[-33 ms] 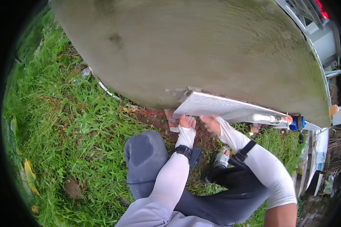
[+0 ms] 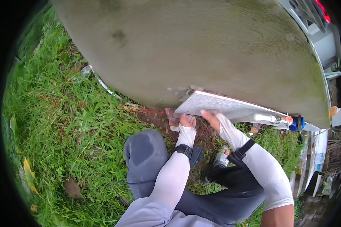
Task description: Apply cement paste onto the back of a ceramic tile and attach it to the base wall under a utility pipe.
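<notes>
A pale grey tile (image 2: pixel 212 104) with a speckled face and a white edge leans along the foot of the rendered wall (image 2: pixel 201 49). Grey mortar (image 2: pixel 183 92) shows behind its top left corner. My left hand (image 2: pixel 187 120) is at the tile's lower left edge, its fingers bent against that edge and the tips hidden. Just to the right, my right hand (image 2: pixel 213 118) is by the same edge, thumb apart from the fingers and slightly blurred. Whether it touches the tile is hard to see. Both forearms wear white sleeves with dark straps.
Reddish brick pieces (image 2: pixel 172 119) lie on bare soil by my left hand. White pipe (image 2: pixel 264 118) with an orange-handled valve (image 2: pixel 288 119) and a blue fitting (image 2: pixel 298 122) runs before the tile's right part. Grass (image 2: pixel 72 125) spreads left; my bent knee (image 2: pixel 146 155) is close below.
My right hand has shifted slightly and looks less blurred, its thumb now showing apart from the fingers. The left hand stays at the tile edge. The view has moved a little.
</notes>
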Tool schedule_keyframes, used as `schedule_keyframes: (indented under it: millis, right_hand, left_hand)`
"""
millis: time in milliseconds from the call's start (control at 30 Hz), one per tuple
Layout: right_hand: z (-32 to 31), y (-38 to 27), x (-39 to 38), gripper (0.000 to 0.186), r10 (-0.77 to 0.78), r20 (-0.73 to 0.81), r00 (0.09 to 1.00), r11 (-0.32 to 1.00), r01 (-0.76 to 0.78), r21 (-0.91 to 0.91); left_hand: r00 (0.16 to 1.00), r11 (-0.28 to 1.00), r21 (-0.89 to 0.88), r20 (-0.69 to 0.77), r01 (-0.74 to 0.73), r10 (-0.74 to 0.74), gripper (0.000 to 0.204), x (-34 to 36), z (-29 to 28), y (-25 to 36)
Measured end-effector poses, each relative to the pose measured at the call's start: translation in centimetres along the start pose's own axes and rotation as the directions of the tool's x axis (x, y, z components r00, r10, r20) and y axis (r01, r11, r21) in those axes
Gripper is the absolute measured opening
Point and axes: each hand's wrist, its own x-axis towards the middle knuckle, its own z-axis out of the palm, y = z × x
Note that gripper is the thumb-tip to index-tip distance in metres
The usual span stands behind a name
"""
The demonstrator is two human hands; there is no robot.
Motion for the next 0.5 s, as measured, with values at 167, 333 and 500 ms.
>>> schedule_keyframes:
  millis: [167,333,500]
  right_hand:
    - [1.1,0.3,2.1,0.074,-0.153,-0.330,0.932,0.934,0.028,-0.355]
    - [2.5,1.1,2.9,0.081,-0.081,-0.503,0.860,0.864,-0.191,-0.465]
    - [2.3,1.3,3.1,0.086,-0.058,-0.498,0.865,0.851,-0.219,-0.478]
  left_hand:
    - [1.000,1.000,0.022,-0.014,0.011,-0.011,0.079,-0.6,0.4,0.4]
    - [1.000,1.000,0.006,-0.006,0.003,-0.003,0.080,-0.7,0.7,0.6]
    - [0.999,0.999,-0.048,-0.030,0.024,-0.026,0.077,-0.7,0.7,0.9]
